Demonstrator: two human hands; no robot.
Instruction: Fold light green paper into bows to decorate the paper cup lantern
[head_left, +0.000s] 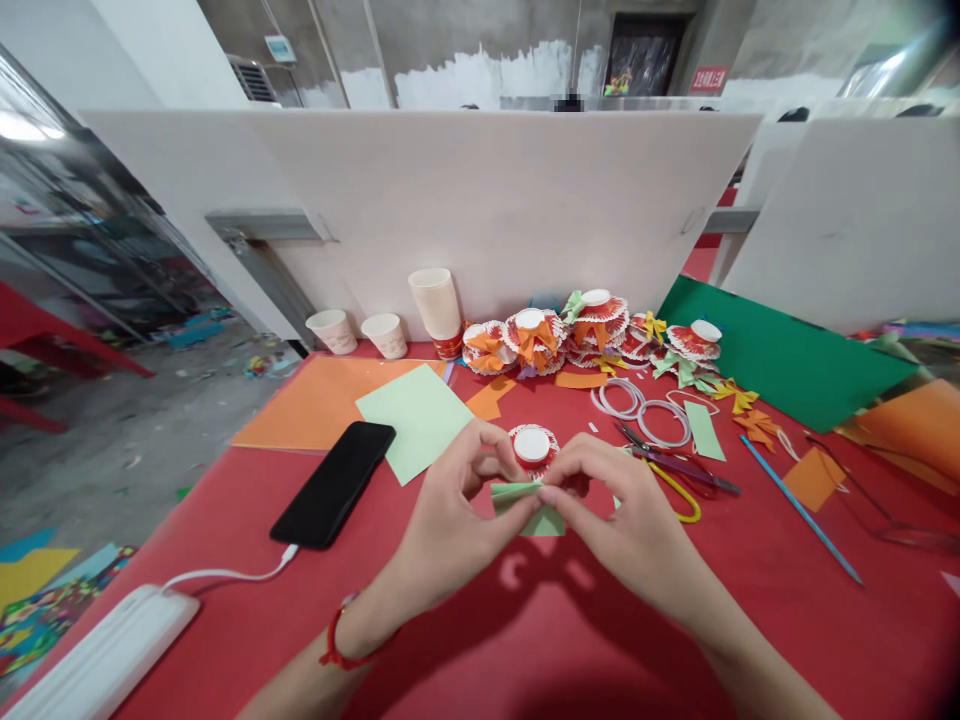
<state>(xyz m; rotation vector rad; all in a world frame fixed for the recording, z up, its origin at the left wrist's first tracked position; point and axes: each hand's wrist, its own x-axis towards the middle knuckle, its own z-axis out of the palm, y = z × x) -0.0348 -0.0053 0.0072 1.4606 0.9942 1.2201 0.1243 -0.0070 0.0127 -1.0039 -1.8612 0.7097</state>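
Between my two hands, above the red table (480, 640), is a small piece of light green paper (546, 522) with a fold along its upper part. My left hand (469, 490) pinches it from the left with thumb and fingers. From the right, my right hand (607, 490) pinches its upper edge. Just beyond my fingertips sits a cut paper cup (532, 447) with a white base and a frilled red-and-white rim. Scissors with yellow handles (679, 492) lie right of my right hand, partly hidden by it.
A black phone (334, 485) on a cable, a white power strip (112, 650) and a green sheet (416, 415) lie left. Paper cups (384, 335) and decorated cups (531, 335) line the white partition (480, 200). Cord coils (664, 423) and a blue pencil (802, 510) lie right.
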